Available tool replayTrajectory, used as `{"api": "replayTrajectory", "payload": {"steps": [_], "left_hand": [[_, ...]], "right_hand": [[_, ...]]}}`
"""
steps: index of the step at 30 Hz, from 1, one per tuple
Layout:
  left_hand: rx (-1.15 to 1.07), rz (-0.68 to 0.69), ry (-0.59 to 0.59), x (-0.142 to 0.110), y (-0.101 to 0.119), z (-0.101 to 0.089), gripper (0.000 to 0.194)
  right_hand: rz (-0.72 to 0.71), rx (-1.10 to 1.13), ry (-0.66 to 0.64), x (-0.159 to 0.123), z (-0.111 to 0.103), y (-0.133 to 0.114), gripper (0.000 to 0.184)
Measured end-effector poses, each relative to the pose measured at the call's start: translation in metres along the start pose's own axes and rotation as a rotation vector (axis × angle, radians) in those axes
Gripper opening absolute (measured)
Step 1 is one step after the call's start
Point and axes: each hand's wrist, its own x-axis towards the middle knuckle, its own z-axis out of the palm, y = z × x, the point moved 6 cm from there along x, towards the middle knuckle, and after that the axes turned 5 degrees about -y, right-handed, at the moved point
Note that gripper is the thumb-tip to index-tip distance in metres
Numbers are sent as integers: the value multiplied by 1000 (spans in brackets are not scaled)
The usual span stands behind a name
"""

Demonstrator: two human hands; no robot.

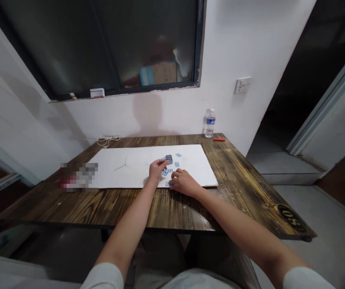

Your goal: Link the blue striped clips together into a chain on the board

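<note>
Blue tile stack x1, L hand nearest.

White short sleeves end above bare forearms and bare hands.

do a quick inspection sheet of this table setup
surface: dark scorched-wood table, white board lying on it with a thin forked grey mark
job's things: small blue-and-white pieces scattered on the board, dark stack among them
clutter: plastic water bottle, red stick, blurred patch, unreadable
grips: left hand curled at the stack, right hand low over pieces near the board's front edge
cables: coiled white cord at the table's back edge
surroundings: white wall, dark window, wall socket, doorway
</note>
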Motion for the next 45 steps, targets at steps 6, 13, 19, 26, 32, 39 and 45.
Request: {"api": "replayTrajectory", "payload": {"steps": [6,13,19,26,32,39,45], "left_hand": [[-6,-2,-15,-1,2,1,36],[7,-1,3,-1,3,1,37],[16,-3,-15,-2,4,2,38],[22,-3,-26,-2,5,2,39],[15,-11,-45,-2,3,2,38],[64,-55,-117,-4,-1,9,41],[104,-63,-229,-6,-2,19,41]], "right_hand": [[-40,61,-4,0,1,1,15],[-97,129,24,1,3,3,17],[10,169,205,-3,-12,10,18],[77,382,370,-9,-22,22,17],[180,641,498,-15,-31,38,23],[329,777,600,-19,-33,55,28],[427,916,657,-22,-28,65,33]]}}
